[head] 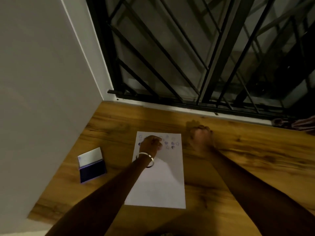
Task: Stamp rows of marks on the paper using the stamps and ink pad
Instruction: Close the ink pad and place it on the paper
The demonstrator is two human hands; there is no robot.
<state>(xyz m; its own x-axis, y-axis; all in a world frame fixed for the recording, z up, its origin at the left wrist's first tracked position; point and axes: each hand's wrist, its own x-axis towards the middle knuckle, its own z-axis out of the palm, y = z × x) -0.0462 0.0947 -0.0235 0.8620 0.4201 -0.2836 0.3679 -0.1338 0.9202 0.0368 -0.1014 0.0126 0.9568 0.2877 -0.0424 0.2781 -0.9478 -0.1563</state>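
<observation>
A white sheet of paper [158, 181] lies on the wooden table, with rows of blue stamped marks [172, 144] across its top. My left hand [150, 144], a metal bangle on its wrist, rests on the upper left of the sheet. Its fingers are curled down around a small stamp that is almost wholly hidden. To the right of the sheet, my right hand [201, 137] lies on the bare table as a closed fist, blurred. Nothing shows in it. The ink pad [91, 165] lies open to the left of the paper, its blue pad nearer me and its pale lid farther away.
The wooden table [247, 159] ends at a grey wall on the left. A window with a black metal grille [187, 57] runs along the back. A dark striped object [296, 124] lies at the far right by the sill.
</observation>
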